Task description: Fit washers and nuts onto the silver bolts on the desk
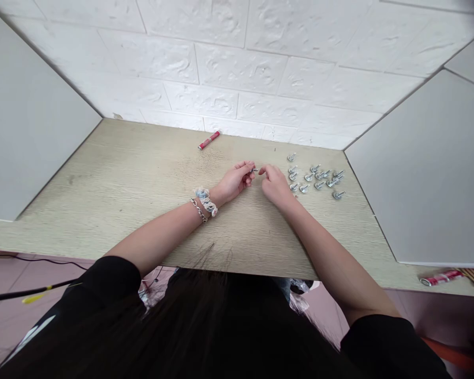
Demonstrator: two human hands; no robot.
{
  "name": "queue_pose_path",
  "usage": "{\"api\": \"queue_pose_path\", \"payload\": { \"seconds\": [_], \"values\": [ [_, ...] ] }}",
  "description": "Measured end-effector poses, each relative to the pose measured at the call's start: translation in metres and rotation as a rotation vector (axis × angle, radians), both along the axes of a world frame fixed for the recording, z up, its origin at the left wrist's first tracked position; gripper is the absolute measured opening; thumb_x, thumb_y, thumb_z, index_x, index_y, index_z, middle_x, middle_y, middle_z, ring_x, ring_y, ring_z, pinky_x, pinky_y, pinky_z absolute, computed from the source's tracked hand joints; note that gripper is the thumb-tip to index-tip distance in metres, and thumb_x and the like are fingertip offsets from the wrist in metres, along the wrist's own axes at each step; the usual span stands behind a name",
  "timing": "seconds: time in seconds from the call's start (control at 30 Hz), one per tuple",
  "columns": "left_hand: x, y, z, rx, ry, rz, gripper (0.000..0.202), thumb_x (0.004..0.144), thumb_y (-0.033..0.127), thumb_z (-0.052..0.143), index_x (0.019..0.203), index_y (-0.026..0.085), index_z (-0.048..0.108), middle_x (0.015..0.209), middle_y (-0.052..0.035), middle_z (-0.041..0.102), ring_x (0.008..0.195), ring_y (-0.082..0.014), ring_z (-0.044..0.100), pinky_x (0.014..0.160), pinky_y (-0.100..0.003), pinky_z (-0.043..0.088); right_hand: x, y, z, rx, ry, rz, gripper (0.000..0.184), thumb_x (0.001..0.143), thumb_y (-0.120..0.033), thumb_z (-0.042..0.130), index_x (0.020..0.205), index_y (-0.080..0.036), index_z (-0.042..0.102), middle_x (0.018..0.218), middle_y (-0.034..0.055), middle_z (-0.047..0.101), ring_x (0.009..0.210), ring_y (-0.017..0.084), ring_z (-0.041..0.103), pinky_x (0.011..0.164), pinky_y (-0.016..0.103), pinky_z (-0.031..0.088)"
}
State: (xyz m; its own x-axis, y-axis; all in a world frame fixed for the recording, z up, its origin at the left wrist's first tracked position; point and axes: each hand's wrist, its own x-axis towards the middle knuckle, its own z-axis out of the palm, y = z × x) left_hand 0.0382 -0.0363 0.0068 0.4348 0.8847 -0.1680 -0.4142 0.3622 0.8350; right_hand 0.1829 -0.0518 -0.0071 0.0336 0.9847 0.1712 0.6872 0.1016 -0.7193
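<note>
My left hand (pixel 239 178) pinches a small metal bolt (pixel 254 170) between thumb and fingers, its shank pointing right. Close to the bolt's tip, my right hand (pixel 275 182) has its index finger and thumb drawn together and the other fingers curled. Whatever it may hold is too small or hidden to make out. To the right of that hand, several similar bolts with broad round washers stand on the wooden tabletop (pixel 142 173), among them one bolt (pixel 338 195) at the near right and one bolt (pixel 291 157) at the far left of the group.
A red tube (pixel 209 140) lies near the white brick-patterned wall (pixel 217 100). Grey panels rise at the left (pixel 31 116) and right (pixel 430 173). Another red tube (pixel 441 277) rests by the front edge at far right. A black cable (pixel 35 260) runs at lower left.
</note>
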Motion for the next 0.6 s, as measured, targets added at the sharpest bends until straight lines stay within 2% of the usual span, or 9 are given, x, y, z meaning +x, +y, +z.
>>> {"api": "queue_pose_path", "payload": {
  "seconds": [0.1,0.17,0.3,0.43,0.6],
  "values": [
    [0.000,0.000,0.000,-0.009,0.001,0.001,0.017,0.090,0.023,0.053,0.076,0.015,0.052,0.055,0.0041,0.052,0.041,-0.0028,0.041,0.044,-0.015,0.030,-0.002,0.002,-0.010,0.160,-0.072,0.092,0.026,0.069,-0.005,0.036,0.083,-0.018,0.054,0.092,0.0103,0.053,0.088,0.022,0.051,0.082,0.035,0.042],
    [0.000,0.000,0.001,-0.016,0.002,0.002,0.017,0.090,0.022,0.053,0.075,0.015,0.051,0.055,0.0042,0.052,0.042,-0.0030,0.041,0.044,-0.015,0.031,-0.004,0.003,-0.014,0.195,-0.119,0.164,0.025,0.071,-0.005,0.035,0.083,-0.017,0.053,0.093,0.0118,0.054,0.090,0.022,0.051,0.084,0.036,0.042],
    [0.000,0.000,0.001,-0.020,-0.001,0.011,0.017,0.091,0.021,0.052,0.075,0.015,0.051,0.055,0.0043,0.051,0.042,-0.0032,0.041,0.044,-0.015,0.030,-0.006,0.004,-0.015,0.153,-0.205,0.213,0.024,0.076,-0.004,0.034,0.084,-0.016,0.053,0.094,0.0134,0.057,0.089,0.022,0.053,0.082,0.034,0.043],
    [0.000,0.001,0.000,-0.011,-0.021,0.010,0.017,0.090,0.022,0.052,0.075,0.014,0.052,0.055,0.0042,0.051,0.042,-0.0031,0.041,0.044,-0.015,0.030,-0.004,0.005,-0.016,0.167,-0.214,0.310,0.031,0.073,0.000,0.033,0.091,-0.016,0.053,0.102,0.0134,0.060,0.098,0.021,0.054,0.086,0.034,0.044],
    [0.001,0.000,-0.001,-0.007,-0.040,0.014,0.018,0.089,0.023,0.054,0.074,0.014,0.051,0.055,0.0042,0.050,0.043,-0.0034,0.041,0.046,-0.015,0.032,-0.004,0.003,-0.019,0.145,-0.251,0.405,0.031,0.075,-0.004,0.032,0.094,-0.015,0.054,0.103,0.0151,0.061,0.090,0.023,0.054,0.086,0.038,0.044]
  ]
}}
